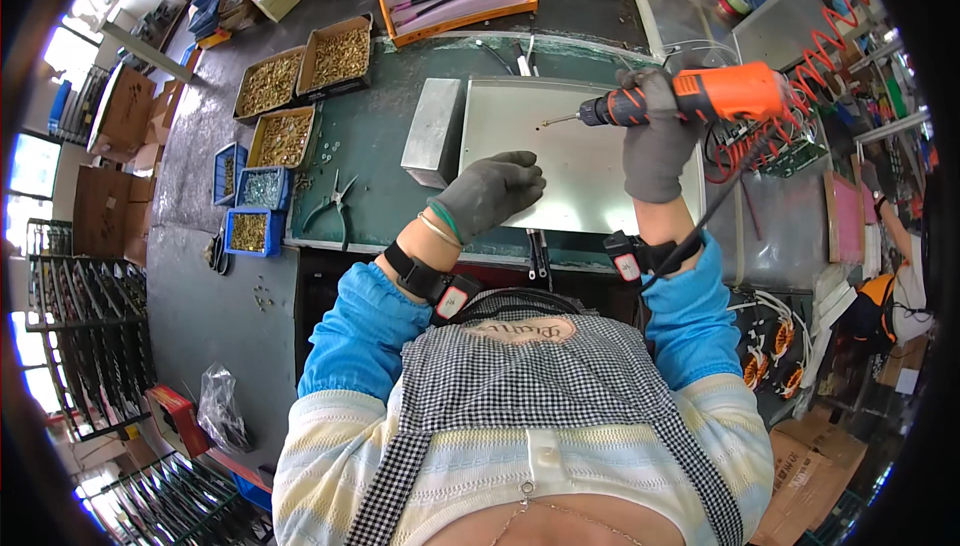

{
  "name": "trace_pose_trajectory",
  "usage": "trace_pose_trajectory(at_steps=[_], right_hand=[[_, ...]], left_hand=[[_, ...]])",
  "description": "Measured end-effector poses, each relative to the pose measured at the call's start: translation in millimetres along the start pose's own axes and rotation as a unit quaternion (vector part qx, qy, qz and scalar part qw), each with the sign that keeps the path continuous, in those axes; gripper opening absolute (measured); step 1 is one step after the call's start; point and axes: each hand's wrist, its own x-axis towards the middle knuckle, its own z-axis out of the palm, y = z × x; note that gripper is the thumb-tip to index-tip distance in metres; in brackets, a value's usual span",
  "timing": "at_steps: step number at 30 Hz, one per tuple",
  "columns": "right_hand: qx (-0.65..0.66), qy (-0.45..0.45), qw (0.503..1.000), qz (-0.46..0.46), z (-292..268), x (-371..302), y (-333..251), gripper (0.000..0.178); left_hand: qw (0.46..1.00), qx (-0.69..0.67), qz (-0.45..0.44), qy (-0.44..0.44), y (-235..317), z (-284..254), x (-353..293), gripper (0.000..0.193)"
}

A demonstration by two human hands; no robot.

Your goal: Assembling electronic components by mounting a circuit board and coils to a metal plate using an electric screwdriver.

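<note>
Striped sweater [455, 471], right fingers [657, 93] around screwdriver [738, 92]

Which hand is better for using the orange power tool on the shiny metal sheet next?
Probably the right hand: it holds the orange power tool, its bit over the shiny metal sheet. The left hand shows no tool.

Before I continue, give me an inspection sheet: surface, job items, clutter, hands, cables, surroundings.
Surface: green mat on dark workbench.
Job items: metal panel; metal block left of it; orange power driver, bit over the panel.
Clutter: pliers and parts trays, left.
Hands: right hand grips the driver; left hand at the panel's left side, contact unclear.
Cables: red coiled cord, right.
Surroundings: black racks left; another person right.
</note>
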Motion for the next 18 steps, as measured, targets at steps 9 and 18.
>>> trace_pose_trajectory(at_steps=[9,18], right_hand=[[-0.118,-0.033,0.992,0.034,3.3,-1.0,29.7,0.063],[-0.182,-0.108,0.975,0.071,10.4,12.3,27.6,0.062]], left_hand=[[0.984,0.064,-0.145,0.081,5.4,13.3,29.2,0.037],[0.981,0.087,-0.147,0.088,2.3,14.3,32.2,0.035]])
